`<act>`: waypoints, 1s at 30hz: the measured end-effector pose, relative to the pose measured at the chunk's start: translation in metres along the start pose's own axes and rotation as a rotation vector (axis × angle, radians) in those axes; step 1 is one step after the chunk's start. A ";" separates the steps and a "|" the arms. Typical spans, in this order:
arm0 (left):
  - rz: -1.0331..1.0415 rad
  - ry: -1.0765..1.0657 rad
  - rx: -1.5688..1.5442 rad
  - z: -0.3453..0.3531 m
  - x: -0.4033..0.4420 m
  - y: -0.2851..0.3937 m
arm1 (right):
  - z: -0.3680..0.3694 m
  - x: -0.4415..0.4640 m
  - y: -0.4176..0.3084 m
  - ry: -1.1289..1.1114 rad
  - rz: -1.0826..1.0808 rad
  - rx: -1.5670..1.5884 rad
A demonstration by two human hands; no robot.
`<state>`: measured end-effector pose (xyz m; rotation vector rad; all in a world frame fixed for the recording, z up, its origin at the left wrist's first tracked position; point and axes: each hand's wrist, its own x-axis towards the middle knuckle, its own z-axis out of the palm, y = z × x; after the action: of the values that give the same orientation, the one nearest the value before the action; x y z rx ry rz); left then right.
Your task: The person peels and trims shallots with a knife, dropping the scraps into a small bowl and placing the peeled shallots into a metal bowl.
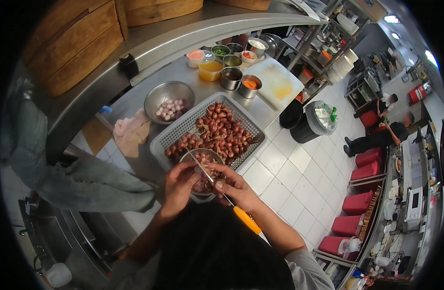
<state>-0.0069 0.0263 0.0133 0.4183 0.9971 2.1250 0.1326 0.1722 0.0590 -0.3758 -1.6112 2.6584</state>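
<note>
My left hand (180, 186) is closed, its fingertips pinching a small pinkish shallot, mostly hidden, beside the knife blade. In my right hand (235, 187) is a knife (247, 220) with a yellow handle. The fingers grip it along the blade, and the handle sticks out back past the wrist. Both hands are close together over a bowl (213, 155) of shallot skins and trimmings. This bowl sits at the near end of a grey perforated basket (260, 129) heaped with unpeeled red shallots (222, 128). Left of the basket, a steel bowl (156, 92) holds peeled shallots (172, 109).
Behind the basket are several small containers, including a tub of yellow liquid (210, 70), and a white cutting board (276, 83). A pink cloth (131, 131) lies at the left. A lined bin (313, 126) stands on the tiled floor. Two other people sit far right.
</note>
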 end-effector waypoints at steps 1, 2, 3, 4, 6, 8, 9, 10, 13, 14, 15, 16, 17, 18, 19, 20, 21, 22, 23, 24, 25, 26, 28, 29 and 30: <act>0.026 -0.003 -0.009 -0.002 0.001 -0.003 | 0.003 0.000 0.000 0.005 -0.001 -0.014; 0.013 -0.005 0.005 -0.004 0.001 -0.005 | 0.004 -0.001 0.000 0.010 -0.002 -0.027; 0.000 -0.007 0.018 -0.007 0.002 -0.005 | 0.005 -0.001 -0.001 0.006 -0.004 -0.026; -0.012 -0.009 0.031 -0.009 0.002 -0.005 | 0.005 -0.002 -0.003 0.001 -0.005 -0.026; -0.020 -0.025 0.103 -0.011 0.002 -0.001 | 0.004 -0.002 -0.003 -0.011 -0.008 -0.026; -0.025 -0.044 0.150 -0.016 0.004 0.001 | 0.002 -0.003 -0.001 -0.020 -0.010 -0.029; -0.025 -0.053 0.161 -0.020 0.005 0.000 | 0.002 -0.003 0.001 -0.018 -0.007 -0.023; -0.024 -0.062 0.172 -0.023 0.005 0.001 | 0.002 -0.003 0.001 -0.016 -0.004 -0.018; -0.037 -0.105 0.145 -0.022 0.007 0.005 | -0.001 -0.003 -0.001 -0.022 0.012 0.008; -0.042 -0.124 0.129 -0.019 0.008 0.007 | -0.002 -0.003 -0.001 -0.025 0.019 0.020; -0.047 -0.144 0.112 -0.015 0.008 0.010 | -0.005 -0.002 0.000 -0.030 0.027 0.046; -0.053 -0.163 0.095 -0.012 0.008 0.010 | -0.009 -0.001 0.002 -0.034 0.036 0.072; -0.056 -0.144 0.042 -0.010 0.007 0.008 | -0.011 -0.001 0.003 -0.039 0.044 0.098; -0.060 -0.126 -0.011 -0.008 0.007 0.005 | -0.011 -0.001 0.003 -0.041 0.045 0.100; -0.064 -0.107 -0.065 -0.007 0.007 0.003 | -0.010 -0.001 0.002 -0.041 0.044 0.101; -0.055 -0.091 -0.070 -0.007 0.007 0.000 | -0.009 -0.001 0.001 -0.042 0.044 0.103; -0.047 -0.074 -0.076 -0.007 0.006 -0.003 | -0.006 -0.002 -0.002 -0.036 0.028 0.054; -0.038 -0.056 -0.082 -0.008 0.005 -0.004 | 0.000 -0.003 -0.006 -0.030 0.012 0.005; -0.040 -0.057 -0.084 -0.008 0.004 -0.004 | 0.003 -0.003 -0.006 -0.023 -0.003 -0.044; -0.041 -0.057 -0.086 -0.008 0.003 -0.004 | 0.005 -0.002 -0.004 -0.021 -0.020 -0.063; -0.043 -0.057 -0.088 -0.007 0.003 -0.004 | 0.005 -0.001 -0.003 -0.017 -0.027 -0.061; -0.045 -0.063 -0.098 -0.007 0.003 -0.003 | 0.005 -0.001 -0.002 -0.015 -0.033 -0.060; -0.046 -0.075 -0.116 -0.007 0.002 -0.002 | 0.004 0.001 -0.001 -0.016 -0.044 -0.062; -0.041 -0.077 -0.132 -0.007 0.002 -0.002 | 0.003 0.001 0.000 -0.018 -0.048 -0.065; -0.037 -0.080 -0.149 -0.006 0.002 -0.003 | 0.002 0.001 0.001 -0.018 -0.052 -0.068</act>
<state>-0.0103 0.0254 0.0071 0.4050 0.7895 2.1154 0.1311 0.1698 0.0586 -0.3071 -1.6952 2.5825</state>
